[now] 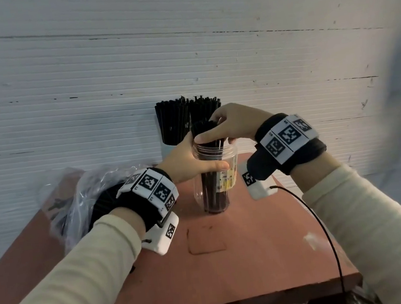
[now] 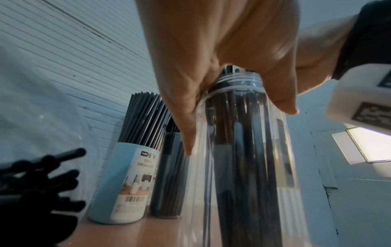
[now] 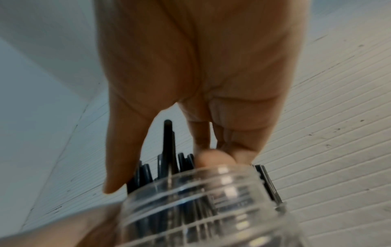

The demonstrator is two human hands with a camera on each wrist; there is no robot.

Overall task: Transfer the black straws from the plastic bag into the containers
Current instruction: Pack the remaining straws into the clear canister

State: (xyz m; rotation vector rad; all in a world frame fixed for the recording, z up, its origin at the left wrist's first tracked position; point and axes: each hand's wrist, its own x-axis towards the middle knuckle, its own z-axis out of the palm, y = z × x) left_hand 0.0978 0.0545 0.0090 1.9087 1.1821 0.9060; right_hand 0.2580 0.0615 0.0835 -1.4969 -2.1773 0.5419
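A clear plastic jar (image 1: pixel 214 175) stands upright on the red-brown table (image 1: pixel 235 263), partly filled with black straws (image 1: pixel 213 194). My left hand (image 1: pixel 190 162) grips the jar just below its threaded rim (image 3: pixel 201 192), thumb in front and fingers behind. My right hand (image 1: pixel 226 125) is over the jar's mouth, thumb and fingers closed round the straw tops (image 3: pixel 169 150) that stick out. The crumpled plastic bag (image 1: pixel 76 195) lies at the left behind my left wrist, with more black straws (image 2: pixel 42 175) inside.
Against the white ribbed wall stand a light blue desk organizer (image 2: pixel 125 180) and a second clear container (image 2: pixel 169 175), both packed with black straws. A black cable (image 1: pixel 318 225) runs from my right wrist over the table's front right corner.
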